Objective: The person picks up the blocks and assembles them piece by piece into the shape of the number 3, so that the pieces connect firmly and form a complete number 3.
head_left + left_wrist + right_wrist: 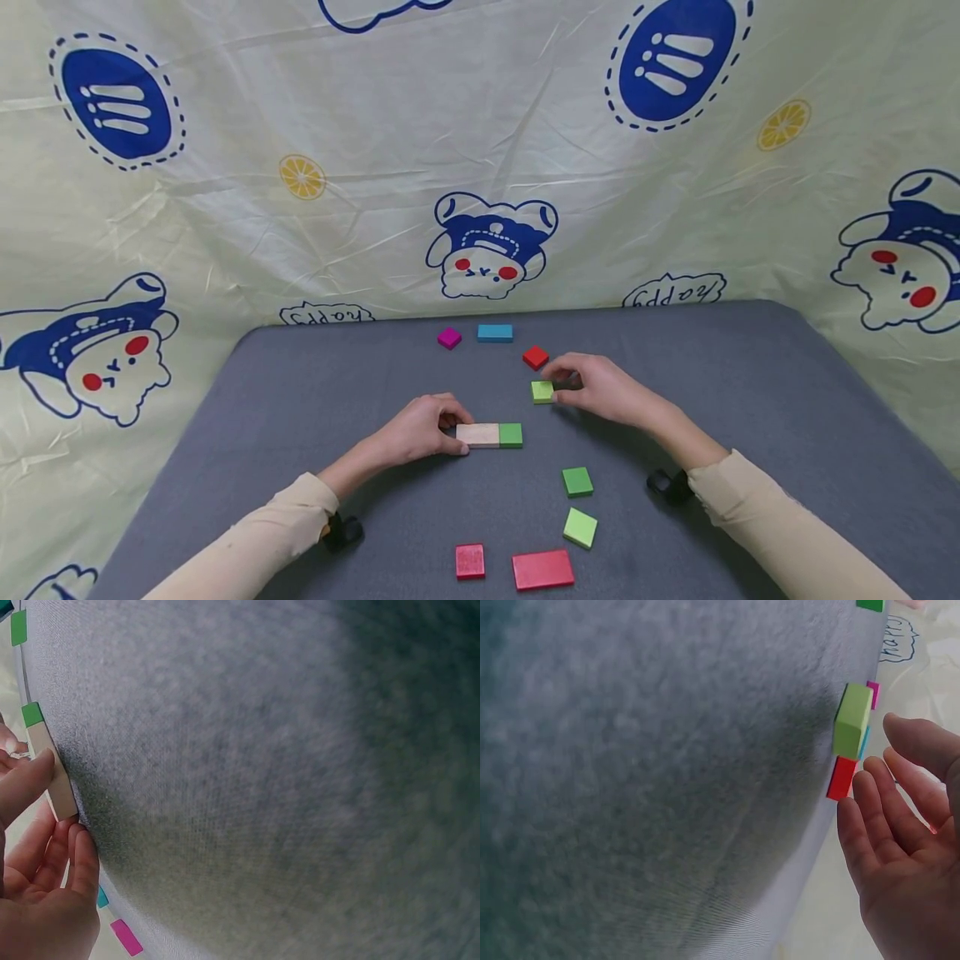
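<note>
Head view: far light-green block (542,392); lies left of nearer right hand (607,390), fingers parted; pale block (480,436), long axis crosswise, pinched by left hand (420,429).

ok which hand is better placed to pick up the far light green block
The right hand, most likely: it is close beside the far light green block with nothing held, while the left hand pinches the pale block.
</note>
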A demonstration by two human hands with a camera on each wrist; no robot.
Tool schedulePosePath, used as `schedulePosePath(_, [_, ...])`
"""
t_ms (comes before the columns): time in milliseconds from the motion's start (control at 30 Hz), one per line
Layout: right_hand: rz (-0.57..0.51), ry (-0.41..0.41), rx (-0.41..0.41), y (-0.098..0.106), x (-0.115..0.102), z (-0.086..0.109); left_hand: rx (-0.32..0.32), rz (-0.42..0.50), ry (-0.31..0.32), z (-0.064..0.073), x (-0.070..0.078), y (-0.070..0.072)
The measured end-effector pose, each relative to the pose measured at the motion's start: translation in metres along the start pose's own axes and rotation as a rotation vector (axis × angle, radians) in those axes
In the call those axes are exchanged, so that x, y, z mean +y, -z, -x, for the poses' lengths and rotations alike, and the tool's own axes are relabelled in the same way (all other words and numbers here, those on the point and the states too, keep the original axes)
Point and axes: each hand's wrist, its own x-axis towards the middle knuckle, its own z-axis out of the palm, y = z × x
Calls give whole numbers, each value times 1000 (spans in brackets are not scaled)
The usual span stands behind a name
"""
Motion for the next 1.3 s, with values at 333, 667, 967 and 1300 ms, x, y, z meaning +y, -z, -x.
schedulePosePath(333, [-8, -35, -47, -2, 10, -6, 1, 2, 1, -1, 1, -1])
schedulePosePath(667, [-10, -47, -85, -2, 11, -9, 8, 8, -5, -2, -1, -1])
schedulePosePath(967, [-26, -29, -97, -3, 10, -10, 8, 1, -2, -1, 0, -1])
schedulePosePath(1300, [-72, -4, -121, -6, 2, -11, 8, 2, 2, 0, 0, -1])
